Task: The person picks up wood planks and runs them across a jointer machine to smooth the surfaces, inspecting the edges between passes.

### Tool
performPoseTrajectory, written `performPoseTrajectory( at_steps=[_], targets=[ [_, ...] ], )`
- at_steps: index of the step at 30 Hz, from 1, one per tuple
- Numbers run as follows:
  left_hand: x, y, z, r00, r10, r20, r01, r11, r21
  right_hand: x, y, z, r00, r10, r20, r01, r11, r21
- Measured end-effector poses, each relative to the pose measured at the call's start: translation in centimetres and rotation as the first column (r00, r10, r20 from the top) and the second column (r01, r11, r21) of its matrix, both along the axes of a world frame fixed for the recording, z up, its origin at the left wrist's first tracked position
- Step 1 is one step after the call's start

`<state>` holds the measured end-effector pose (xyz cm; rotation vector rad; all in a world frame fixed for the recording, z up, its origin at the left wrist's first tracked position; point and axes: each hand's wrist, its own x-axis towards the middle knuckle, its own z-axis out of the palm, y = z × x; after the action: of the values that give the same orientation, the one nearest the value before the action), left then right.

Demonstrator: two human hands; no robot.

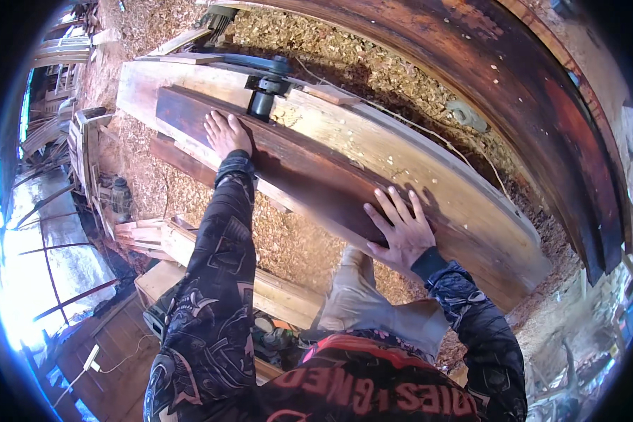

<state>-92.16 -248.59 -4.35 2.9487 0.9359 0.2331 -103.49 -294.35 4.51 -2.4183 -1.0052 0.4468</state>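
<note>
A long dark brown board (304, 158) lies along a pale wooden bench top (394, 155). My left hand (228, 135) rests palm down on the board's left part, fingers stretched out. Farther right, my right hand (405, 232) presses flat over the board's near edge with its fingers spread. Just beyond the board, near my left hand, a black cylindrical spindle (261, 104) is mounted at the bench, with a round pulley-like part (280, 66) by it. Whether the spindle touches the board cannot be made out.
Large dark planks (499, 77) curve across the far right. Wood shavings (288, 42) cover the ground behind the bench, where a motor (221, 20) stands. A cable (429, 130) runs along the bench's far side. Pale timber (281, 295) lies near my legs.
</note>
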Motion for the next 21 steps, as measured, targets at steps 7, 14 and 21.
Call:
performPoseTrajectory(
  at_steps=[7,14,21],
  targets=[
    [5.6,13.3,-1.5,1.000,0.028,0.009,-0.028,1.000,-0.010,5.3,12.8,-0.9,0.997,-0.002,-0.076,0.002,1.000,0.002],
    [10.2,25.7,-2.4,1.000,0.025,0.010,-0.025,1.000,0.009,9.5,24.4,-2.1,1.000,-0.013,0.008,0.013,0.999,0.039],
    [12.3,31.7,-3.1,0.998,0.021,0.055,-0.021,1.000,-0.003,11.9,30.6,-2.9,1.000,-0.003,0.030,0.003,1.000,0.013]
  ],
)
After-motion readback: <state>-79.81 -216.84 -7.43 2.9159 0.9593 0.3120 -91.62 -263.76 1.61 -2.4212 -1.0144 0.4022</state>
